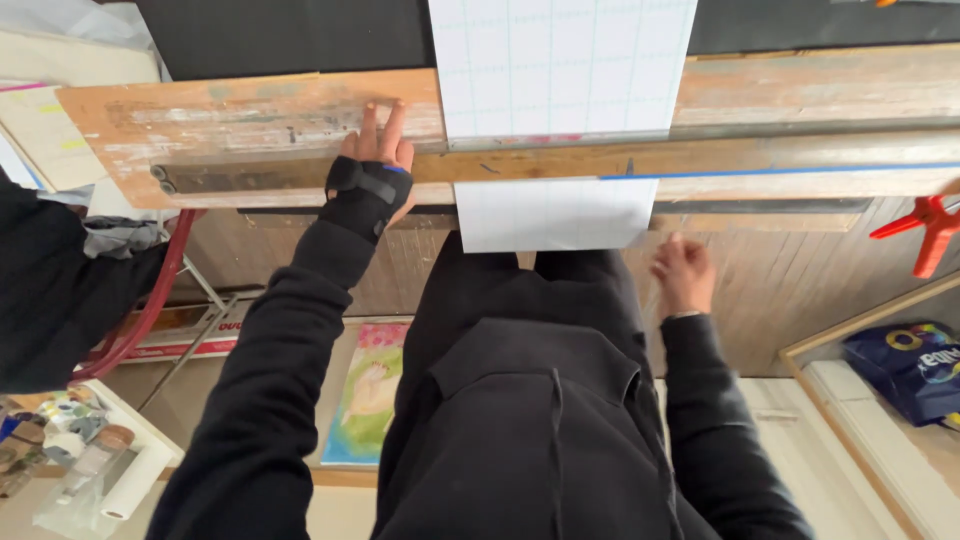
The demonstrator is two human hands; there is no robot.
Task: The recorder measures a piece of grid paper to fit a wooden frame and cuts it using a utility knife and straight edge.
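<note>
My left hand (375, 160), in a black wrist brace, lies flat with fingers spread on a worn wooden table edge (250, 125), just left of a white gridded sheet (560, 70). The sheet hangs over the table's front edge and under a wooden bar (800, 155). My right hand (683, 272) hovers below the table edge, blurred, fingers loosely curled and holding nothing I can see, right of the sheet's hanging end (550, 215).
A red clamp (930, 230) sits at the right. A painted picture (370, 390) lies on the floor. Another person's dark sleeve (50, 290) is at the left beside a red hose (150, 300). A blue bag (910, 365) rests in a wooden frame.
</note>
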